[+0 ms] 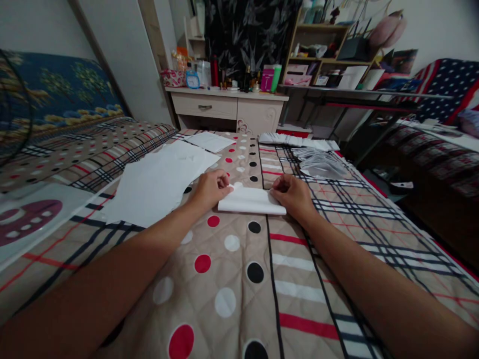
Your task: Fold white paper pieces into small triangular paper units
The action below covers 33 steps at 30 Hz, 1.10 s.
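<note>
A folded white paper [250, 201] lies on the quilted bedspread [239, 279] in front of me. My left hand [209, 188] pinches the paper's left end, fingers curled on its upper corner. My right hand [294, 193] presses and grips the paper's right end, fingers closed over the fold. Both forearms reach in from the bottom of the view.
A stack of flat white sheets [157, 182] lies to the left, with another sheet [209, 141] further back. Several folded paper pieces [318, 162] pile at the right. A white cabinet [228, 107] with bottles, shelves [325, 55] and a second bed [441, 144] stand beyond.
</note>
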Available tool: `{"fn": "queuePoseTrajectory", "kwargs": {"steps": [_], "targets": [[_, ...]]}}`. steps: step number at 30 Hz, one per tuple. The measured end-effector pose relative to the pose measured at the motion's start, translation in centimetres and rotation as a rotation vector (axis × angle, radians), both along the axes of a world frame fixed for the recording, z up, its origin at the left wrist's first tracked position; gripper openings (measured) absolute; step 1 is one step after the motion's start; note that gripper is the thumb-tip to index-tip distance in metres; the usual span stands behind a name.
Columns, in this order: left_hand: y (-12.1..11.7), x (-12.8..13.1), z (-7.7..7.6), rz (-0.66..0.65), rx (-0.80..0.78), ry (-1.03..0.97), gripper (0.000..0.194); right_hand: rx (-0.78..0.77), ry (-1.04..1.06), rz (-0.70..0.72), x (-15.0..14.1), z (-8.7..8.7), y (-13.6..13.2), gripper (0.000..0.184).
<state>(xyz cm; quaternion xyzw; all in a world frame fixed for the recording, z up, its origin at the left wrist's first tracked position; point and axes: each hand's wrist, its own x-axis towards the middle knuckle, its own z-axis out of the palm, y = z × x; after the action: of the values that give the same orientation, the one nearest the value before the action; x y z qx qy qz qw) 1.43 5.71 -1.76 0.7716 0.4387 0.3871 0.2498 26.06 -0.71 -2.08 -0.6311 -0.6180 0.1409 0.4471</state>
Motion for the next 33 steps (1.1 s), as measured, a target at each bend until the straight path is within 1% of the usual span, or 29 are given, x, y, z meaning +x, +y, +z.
{"fn": "queuePoseTrajectory", "kwargs": {"steps": [2,4,5,7,8,9,10,11,12,13,14,16,17,18,20,22,24,27,28,31,33], "targets": [[0.2,-0.2,-0.3,-0.028,-0.025,0.042,0.015,-0.02,-0.074,0.002,0.0,0.1,-0.2,0.009],[0.2,-0.4,-0.1,-0.032,-0.018,0.109,0.014,-0.04,-0.116,-0.007,-0.1,0.4,-0.3,0.007],[0.2,-0.5,0.2,-0.021,0.02,0.147,0.017,-0.046,-0.124,-0.012,-0.2,0.5,-0.4,0.007],[0.3,-0.4,1.2,-0.03,0.152,0.234,0.025,-0.053,-0.121,-0.016,-0.2,0.7,-0.4,0.008],[0.4,-0.3,1.8,-0.068,0.218,0.287,0.025,-0.053,-0.113,-0.014,-0.2,0.7,-0.4,0.008],[0.6,-0.1,2.4,-0.152,0.26,0.353,0.023,-0.054,-0.102,-0.014,-0.2,0.7,-0.4,0.008],[0.7,0.2,3.0,-0.262,0.264,0.422,0.02,-0.056,-0.094,-0.016,-0.3,0.6,-0.4,0.008],[0.9,0.6,3.6,-0.358,0.228,0.492,0.019,-0.06,-0.089,-0.019,-0.3,0.6,-0.5,0.008],[1.0,1.0,4.1,-0.424,0.177,0.547,0.02,-0.063,-0.089,-0.023,-0.3,0.6,-0.5,0.008],[1.1,1.4,4.6,-0.457,0.129,0.578,0.019,-0.067,-0.093,-0.027,-0.3,0.7,-0.5,0.008],[1.0,1.9,5.0,-0.464,0.089,0.6,0.016,-0.069,-0.1,-0.029,-0.4,0.7,-0.6,0.009],[0.4,2.7,5.6,-0.409,0.045,0.639,0.004,-0.07,-0.111,-0.028,-0.3,0.7,-0.6,0.009],[-0.1,3.1,5.7,-0.354,0.038,0.661,0.008,-0.069,-0.111,-0.024,-0.3,0.7,-0.5,0.01],[-0.7,3.4,5.8,-0.293,0.041,0.681,0.014,-0.066,-0.107,-0.022,-0.2,0.6,-0.5,0.01],[-2.1,3.6,5.7,-0.193,0.062,0.698,0.018,-0.056,-0.091,-0.02,-0.1,0.4,-0.4,0.009],[-3.0,3.1,5.1,-0.172,0.08,0.72,0.02,-0.043,-0.074,-0.019,0.0,0.2,-0.3,0.009],[-3.4,1.8,4.4,-0.24,0.096,0.705,0.029,-0.036,-0.06,-0.015,-0.1,0.0,-0.3,0.008],[-3.0,-0.5,3.1,-0.42,0.067,0.569,0.048,-0.038,-0.039,-0.003,-0.2,0.1,-0.4,0.007],[-2.7,-1.2,2.8,-0.456,0.042,0.534,0.052,-0.044,-0.028,0.001,-0.2,0.2,-0.4,0.008],[-2.4,-2.3,2.5,-0.47,-0.017,0.474,0.061,-0.071,0.064,-0.001,0.1,0.7,-0.5,0.011],[-2.4,-2.3,2.7,-0.455,-0.036,0.464,0.063,-0.011,0.116,-0.074,-0.2,1.5,-0.9,0.014]]}}
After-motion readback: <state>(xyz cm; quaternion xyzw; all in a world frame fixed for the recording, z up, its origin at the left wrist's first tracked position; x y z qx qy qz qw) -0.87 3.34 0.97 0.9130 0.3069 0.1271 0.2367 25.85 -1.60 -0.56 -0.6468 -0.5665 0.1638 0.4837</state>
